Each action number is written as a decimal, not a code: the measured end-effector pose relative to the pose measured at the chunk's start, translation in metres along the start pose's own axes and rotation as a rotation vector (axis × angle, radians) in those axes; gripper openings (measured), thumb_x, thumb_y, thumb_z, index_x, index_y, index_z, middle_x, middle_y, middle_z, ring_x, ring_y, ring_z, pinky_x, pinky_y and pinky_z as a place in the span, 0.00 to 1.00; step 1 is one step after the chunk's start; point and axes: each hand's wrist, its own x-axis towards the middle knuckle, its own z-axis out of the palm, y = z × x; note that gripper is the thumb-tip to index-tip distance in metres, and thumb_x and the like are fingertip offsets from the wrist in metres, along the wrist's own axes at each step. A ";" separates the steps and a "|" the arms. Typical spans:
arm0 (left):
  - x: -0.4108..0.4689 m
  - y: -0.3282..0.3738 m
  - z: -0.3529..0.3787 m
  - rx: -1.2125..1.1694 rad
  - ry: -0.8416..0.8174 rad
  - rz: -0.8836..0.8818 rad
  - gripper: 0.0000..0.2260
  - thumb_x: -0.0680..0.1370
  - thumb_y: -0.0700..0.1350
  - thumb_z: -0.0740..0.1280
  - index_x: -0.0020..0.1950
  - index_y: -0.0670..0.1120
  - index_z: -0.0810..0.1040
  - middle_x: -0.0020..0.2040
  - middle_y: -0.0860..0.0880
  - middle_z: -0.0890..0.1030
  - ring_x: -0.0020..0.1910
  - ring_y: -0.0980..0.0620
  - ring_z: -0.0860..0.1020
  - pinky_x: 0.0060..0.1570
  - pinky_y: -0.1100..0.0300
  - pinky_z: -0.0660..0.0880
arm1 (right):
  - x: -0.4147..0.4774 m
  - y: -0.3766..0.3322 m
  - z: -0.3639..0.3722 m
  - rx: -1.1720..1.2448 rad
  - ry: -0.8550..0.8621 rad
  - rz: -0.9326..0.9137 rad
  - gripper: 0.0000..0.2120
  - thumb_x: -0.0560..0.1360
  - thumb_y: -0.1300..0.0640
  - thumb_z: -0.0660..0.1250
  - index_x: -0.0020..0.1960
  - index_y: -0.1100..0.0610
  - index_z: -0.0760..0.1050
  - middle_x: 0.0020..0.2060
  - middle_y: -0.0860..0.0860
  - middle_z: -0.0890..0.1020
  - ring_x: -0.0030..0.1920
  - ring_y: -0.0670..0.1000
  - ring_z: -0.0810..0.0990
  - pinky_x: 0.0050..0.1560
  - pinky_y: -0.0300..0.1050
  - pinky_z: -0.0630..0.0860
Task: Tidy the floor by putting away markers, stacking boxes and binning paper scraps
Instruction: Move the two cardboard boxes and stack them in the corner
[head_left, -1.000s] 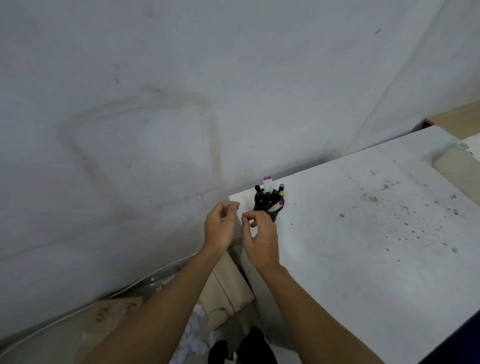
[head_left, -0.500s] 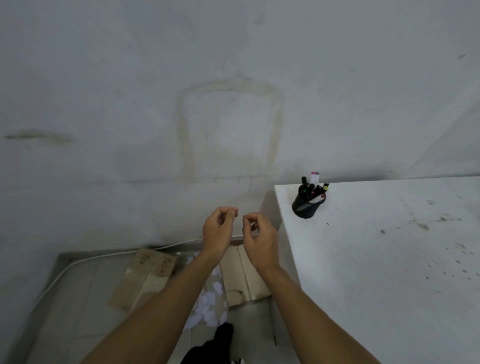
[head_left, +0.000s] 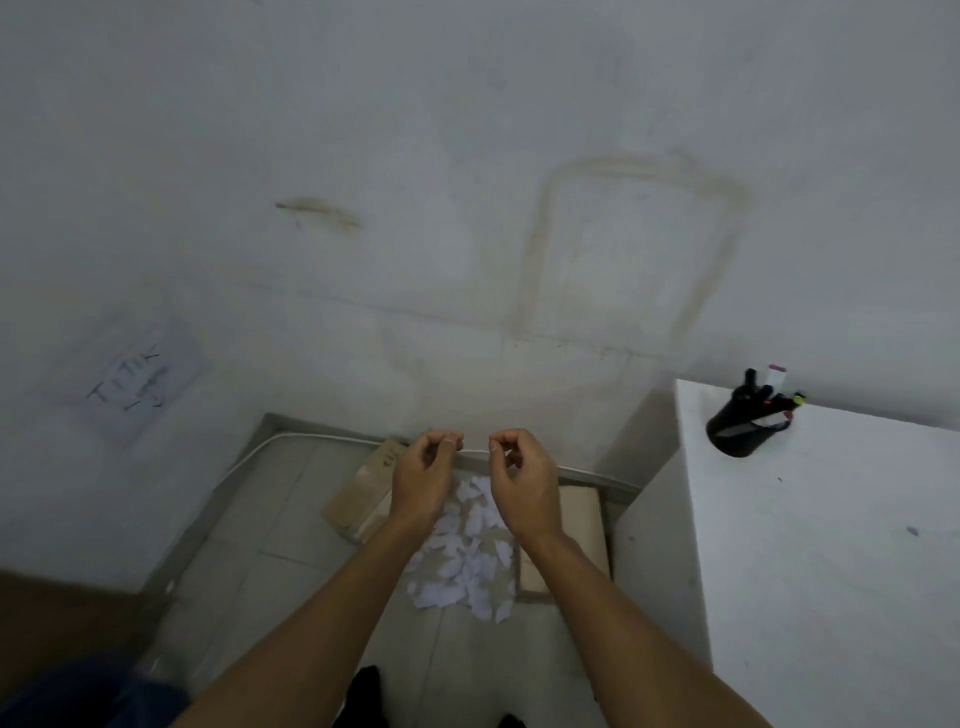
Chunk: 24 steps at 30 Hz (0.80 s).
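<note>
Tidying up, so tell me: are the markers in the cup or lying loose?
In the cup: markers stick up from the black cup on the white table.

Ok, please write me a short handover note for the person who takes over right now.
Left hand and right hand: raised side by side, fingers curled, nothing visible in them.
Markers stand in the black cup on the white table: done.
Paper scraps lie on the floor between the cardboard boxes, which are not stacked.
Left: stack boxes, bin scraps. No bin in view.
</note>
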 end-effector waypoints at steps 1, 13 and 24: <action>0.002 -0.001 -0.009 0.004 0.014 -0.006 0.07 0.81 0.44 0.64 0.51 0.47 0.82 0.48 0.51 0.84 0.49 0.54 0.81 0.52 0.59 0.77 | -0.001 -0.003 0.009 0.007 -0.011 0.006 0.03 0.79 0.60 0.66 0.50 0.57 0.79 0.43 0.49 0.81 0.43 0.47 0.79 0.45 0.48 0.79; 0.059 -0.022 -0.140 0.042 0.065 -0.048 0.07 0.80 0.44 0.65 0.47 0.46 0.82 0.43 0.52 0.84 0.40 0.59 0.80 0.37 0.71 0.74 | 0.000 -0.041 0.148 -0.030 -0.083 0.017 0.03 0.78 0.65 0.67 0.49 0.62 0.79 0.42 0.53 0.82 0.42 0.50 0.80 0.45 0.47 0.78; 0.158 -0.104 -0.166 0.124 0.018 -0.051 0.07 0.80 0.44 0.65 0.47 0.47 0.83 0.43 0.51 0.84 0.38 0.64 0.80 0.36 0.73 0.73 | 0.040 0.042 0.251 -0.028 -0.086 -0.003 0.03 0.78 0.63 0.67 0.49 0.58 0.79 0.41 0.50 0.81 0.41 0.49 0.79 0.43 0.49 0.79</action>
